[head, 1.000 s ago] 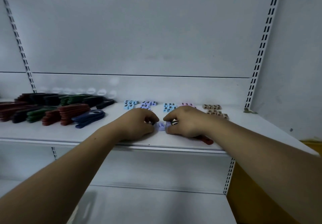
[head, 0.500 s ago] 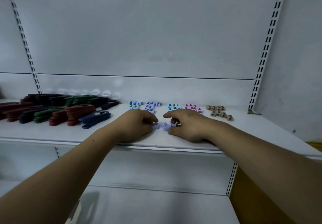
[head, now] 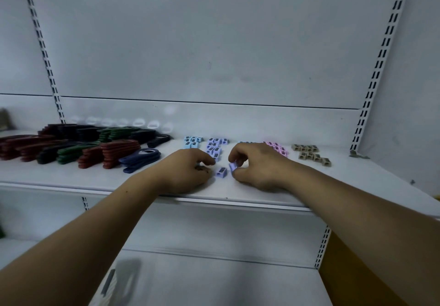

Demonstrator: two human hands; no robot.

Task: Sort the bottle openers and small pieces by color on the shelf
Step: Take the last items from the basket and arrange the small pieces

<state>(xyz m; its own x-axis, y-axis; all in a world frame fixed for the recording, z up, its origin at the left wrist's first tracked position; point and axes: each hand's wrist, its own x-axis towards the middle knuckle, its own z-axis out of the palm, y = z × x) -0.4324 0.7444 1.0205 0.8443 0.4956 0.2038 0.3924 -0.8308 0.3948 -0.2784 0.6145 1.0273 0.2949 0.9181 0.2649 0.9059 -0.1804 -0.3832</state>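
On the white shelf [head: 238, 191] my right hand [head: 257, 165] pinches a small lilac piece [head: 232, 165] just above the surface. A second lilac piece [head: 222, 171] lies loose between my hands. My left hand [head: 188, 170] rests on the shelf with curled fingers; something small and dark shows under them, unclear what. Behind lie grouped small pieces: light blue [head: 191, 142], lilac [head: 215, 147], pink [head: 277, 148], tan [head: 310, 153]. Bottle openers are stacked at left: dark red [head: 119, 149], green [head: 71, 153], navy [head: 140, 159], black [head: 158, 140].
Slotted uprights [head: 371, 91] frame the white back panel. A lower shelf [head: 214, 279] lies beneath. A yellow-orange surface [head: 345, 270] shows at lower right. A small bracket [head: 357, 155] sits by the right upright.
My right hand has lifted one lilac piece off the shelf and drawn slightly right. The other lilac piece now lies uncovered between the hands.
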